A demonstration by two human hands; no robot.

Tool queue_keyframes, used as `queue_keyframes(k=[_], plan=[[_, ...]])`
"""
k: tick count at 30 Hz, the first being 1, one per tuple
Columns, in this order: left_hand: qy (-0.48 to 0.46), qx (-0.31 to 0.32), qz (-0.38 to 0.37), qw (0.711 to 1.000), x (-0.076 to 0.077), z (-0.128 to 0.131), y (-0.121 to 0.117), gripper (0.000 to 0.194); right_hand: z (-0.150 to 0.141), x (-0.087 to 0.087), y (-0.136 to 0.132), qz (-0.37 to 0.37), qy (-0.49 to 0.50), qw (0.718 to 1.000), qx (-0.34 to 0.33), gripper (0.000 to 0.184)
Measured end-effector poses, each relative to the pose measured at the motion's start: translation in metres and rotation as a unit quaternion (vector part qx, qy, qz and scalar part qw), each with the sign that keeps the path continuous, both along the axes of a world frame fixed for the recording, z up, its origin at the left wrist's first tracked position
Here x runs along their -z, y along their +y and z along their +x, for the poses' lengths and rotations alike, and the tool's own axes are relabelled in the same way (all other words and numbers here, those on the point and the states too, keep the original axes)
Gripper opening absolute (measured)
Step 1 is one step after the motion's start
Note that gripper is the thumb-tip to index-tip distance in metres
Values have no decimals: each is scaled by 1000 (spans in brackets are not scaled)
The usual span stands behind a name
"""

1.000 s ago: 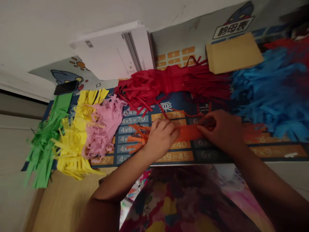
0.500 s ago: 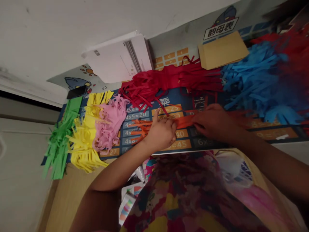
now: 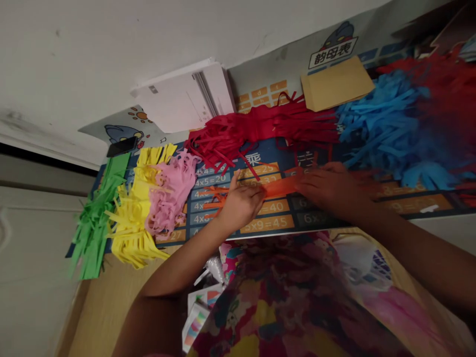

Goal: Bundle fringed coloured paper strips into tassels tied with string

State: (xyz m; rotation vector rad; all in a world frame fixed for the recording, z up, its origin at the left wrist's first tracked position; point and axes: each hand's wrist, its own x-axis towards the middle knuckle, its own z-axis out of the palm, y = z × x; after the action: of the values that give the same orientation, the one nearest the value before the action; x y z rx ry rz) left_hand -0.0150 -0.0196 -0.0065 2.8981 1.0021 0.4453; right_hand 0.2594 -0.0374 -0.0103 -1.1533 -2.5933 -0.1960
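A strip of orange tissue paper with fringed ends [image 3: 278,188] lies across the dark printed mat, near the table's front edge. My left hand [image 3: 243,202] is closed on its left part, thumb raised, with loose orange fringe poking out beyond the wrist side. On the right part, my right hand [image 3: 324,189] has its fingers pressed together on the paper; the fingertips are dim and slightly blurred. Between the hands the orange middle lies flat. Just behind it rests a dark red fringed paper bundle [image 3: 260,123].
To the left lie pink [image 3: 173,191], yellow [image 3: 136,213] and green fringed paper [image 3: 98,223]. On the right are blue fringed paper [image 3: 390,124] and red fringed paper [image 3: 446,84]. A brown envelope [image 3: 336,84], a white stack [image 3: 186,96] and a dark phone-like object [image 3: 122,147] sit along the wall.
My left hand has shifted slightly left along the orange paper, so more of its middle shows between the hands. My right hand stays on the right part. The view has tilted slightly.
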Motion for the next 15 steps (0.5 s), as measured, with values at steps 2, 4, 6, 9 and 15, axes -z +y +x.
queue_keyframes(k=[2, 4, 6, 9, 15], plan=[[-2, 2, -5, 1000, 1, -1, -3, 25, -2, -3, -4, 20, -9, 1000, -3, 27], [5, 5, -7, 1000, 1, -2, -5, 25, -10, -4, -6, 23, -12, 1000, -13, 26], [17, 1, -9, 1000, 0, -4, -7, 24, -15, 0, -6, -6, -5, 1000, -26, 27], [17, -32, -24, 999, -2, -7, -7, 23, -12, 9, 2, -69, 38, 997, -7, 26], [-4, -142, -107, 984, -6, -4, 3, 23, 5, 19, 27, -163, 99, 979, 69, 29]])
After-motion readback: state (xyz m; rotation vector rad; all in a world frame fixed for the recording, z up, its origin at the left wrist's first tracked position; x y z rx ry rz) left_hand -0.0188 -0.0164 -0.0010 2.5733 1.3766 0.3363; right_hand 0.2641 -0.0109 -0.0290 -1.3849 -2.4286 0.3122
